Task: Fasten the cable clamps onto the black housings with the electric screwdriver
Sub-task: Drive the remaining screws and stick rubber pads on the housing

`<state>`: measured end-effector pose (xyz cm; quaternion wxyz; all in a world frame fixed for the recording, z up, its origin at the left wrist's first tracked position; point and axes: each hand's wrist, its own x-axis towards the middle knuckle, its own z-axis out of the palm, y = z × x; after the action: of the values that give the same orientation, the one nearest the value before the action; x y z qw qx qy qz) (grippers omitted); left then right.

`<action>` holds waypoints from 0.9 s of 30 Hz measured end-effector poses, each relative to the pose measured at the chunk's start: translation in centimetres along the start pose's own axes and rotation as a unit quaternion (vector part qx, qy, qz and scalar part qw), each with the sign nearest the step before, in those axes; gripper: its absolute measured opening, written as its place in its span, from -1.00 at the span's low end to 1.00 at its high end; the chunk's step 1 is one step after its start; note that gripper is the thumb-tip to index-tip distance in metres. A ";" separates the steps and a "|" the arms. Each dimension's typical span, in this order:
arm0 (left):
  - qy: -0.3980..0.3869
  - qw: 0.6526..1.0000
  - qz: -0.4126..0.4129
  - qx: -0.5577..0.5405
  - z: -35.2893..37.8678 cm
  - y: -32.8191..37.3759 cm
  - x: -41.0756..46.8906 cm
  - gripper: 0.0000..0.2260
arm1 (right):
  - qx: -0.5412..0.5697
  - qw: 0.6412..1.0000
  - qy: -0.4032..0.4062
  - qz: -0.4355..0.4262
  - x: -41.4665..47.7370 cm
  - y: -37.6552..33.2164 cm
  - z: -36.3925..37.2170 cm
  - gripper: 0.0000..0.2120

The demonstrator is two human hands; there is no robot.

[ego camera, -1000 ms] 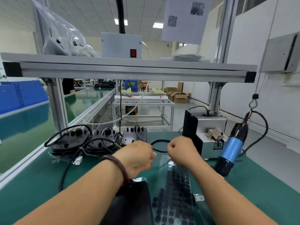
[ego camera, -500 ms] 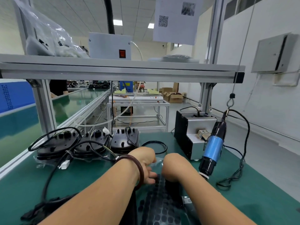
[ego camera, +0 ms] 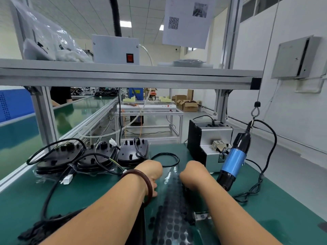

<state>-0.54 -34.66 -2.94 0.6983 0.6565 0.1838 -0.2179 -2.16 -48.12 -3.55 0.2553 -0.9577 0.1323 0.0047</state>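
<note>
Nearest us, between our forearms, lies a clear film sheet of round black pads point(ego camera: 172, 225) on the green bench mat point(ego camera: 276, 214). Our left hand point(ego camera: 150, 171), a dark bracelet point(ego camera: 141, 184) on its wrist, and our right hand point(ego camera: 192, 173) sit at the sheet's far end, knuckles up and fingers bent down onto the film. The fingertips are tucked under the palms, so we cannot tell whether either hand pinches the film or only presses on it.

Just beside our right forearm the electric screwdriver point(ego camera: 233, 160) hangs from its hook, blue body tilted, nose close to the mat, its cord piled on the bench. To the left a white connector point(ego camera: 67, 179) lies on a black lead. Beyond the hands, three black housings point(ego camera: 132, 152) stand in a row, well apart from the driver, their cables point(ego camera: 166, 157) looping over one another. Behind the driver stands the grey screw feeder point(ego camera: 208, 137), and above it all the aluminium shelf point(ego camera: 123, 75).

As we judge it, no fastening is under way: the driver is unheld and no housing sits before us. The risks are plain enough. An elbow swung right could knock the hanging driver into the feeder. Pulling one housing forward could drag its neighbours by the crossed cables. The slick film could slide and shed pads across the working spot.
</note>
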 end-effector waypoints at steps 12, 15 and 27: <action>-0.026 0.998 0.042 0.026 -1.6 0.5 0.1 -0.97 | 0.499 0.864 -0.052 -0.040 0.4 0.1 0.1 -0.47; -0.068 0.994 0.034 -0.073 -2.2 1.1 -0.5 -0.90 | 0.474 0.873 -0.033 -0.113 0.1 0.1 0.0 -0.62; -0.043 0.968 0.173 -0.174 -2.7 1.5 -1.1 -0.52 | 0.134 0.904 0.257 -0.313 -0.8 -1.8 1.7 -0.87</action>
<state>-0.58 -31.84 -1.27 0.8364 0.5365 0.0723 -0.0862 -2.39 -45.59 -4.12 0.3269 -0.8745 -0.1139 -0.3398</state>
